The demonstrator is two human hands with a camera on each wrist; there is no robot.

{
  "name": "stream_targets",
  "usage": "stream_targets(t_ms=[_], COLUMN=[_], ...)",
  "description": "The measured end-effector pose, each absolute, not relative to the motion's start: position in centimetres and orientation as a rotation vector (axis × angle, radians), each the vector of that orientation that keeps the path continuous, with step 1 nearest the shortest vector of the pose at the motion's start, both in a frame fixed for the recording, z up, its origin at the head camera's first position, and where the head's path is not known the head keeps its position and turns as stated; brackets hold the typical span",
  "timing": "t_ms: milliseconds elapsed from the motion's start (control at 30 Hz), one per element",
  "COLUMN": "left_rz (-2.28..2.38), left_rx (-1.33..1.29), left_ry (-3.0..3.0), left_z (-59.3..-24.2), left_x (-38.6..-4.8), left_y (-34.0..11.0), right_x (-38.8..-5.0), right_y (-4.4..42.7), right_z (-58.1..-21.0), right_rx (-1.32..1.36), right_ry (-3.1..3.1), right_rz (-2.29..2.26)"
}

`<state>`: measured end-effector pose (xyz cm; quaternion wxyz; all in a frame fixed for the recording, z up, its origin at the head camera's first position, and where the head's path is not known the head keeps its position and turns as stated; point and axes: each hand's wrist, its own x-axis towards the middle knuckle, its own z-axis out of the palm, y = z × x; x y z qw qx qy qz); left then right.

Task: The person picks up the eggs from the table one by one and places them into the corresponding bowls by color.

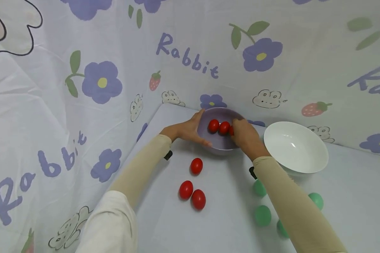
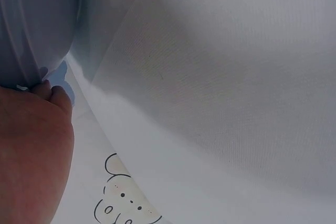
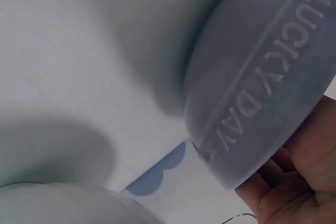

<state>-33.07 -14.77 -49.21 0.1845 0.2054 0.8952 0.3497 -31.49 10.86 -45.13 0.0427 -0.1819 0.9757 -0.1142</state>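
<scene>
A purple bowl (image 1: pixel 220 144) stands near the back edge of the table, with two red eggs (image 1: pixel 213 126) in plain view inside. A third red egg in it is mostly hidden by my right hand (image 1: pixel 247 137), which reaches over the right rim and grips that egg with curled fingers. My left hand (image 1: pixel 188 130) holds the bowl's left side, thumb on the near side and fingers toward the far side. In the right wrist view, raised lettering marks the bowl's wall (image 3: pixel 257 77). Three more red eggs (image 1: pixel 196 166) lie on the table in front of the bowl.
A white bowl (image 1: pixel 296 147) stands right of the purple one. Several green eggs (image 1: pixel 262 215) lie under and beside my right forearm. A printed cloth (image 1: pixel 190 84) hangs behind and to the left of the white table (image 1: pixel 221 218).
</scene>
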Motion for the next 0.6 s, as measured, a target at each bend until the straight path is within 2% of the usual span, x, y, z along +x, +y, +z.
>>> stream_targets(t_ms=[600], left_rz=[0.979], left_rx=[0.614], left_ry=[2.538], left_z=[-49.5], left_x=[-33.4], left_y=[-14.8], right_x=[-31.7], right_y=[10.6], right_z=[-46.2], right_rx=[-0.562], right_ry=[2.993], right_rz=[-0.272])
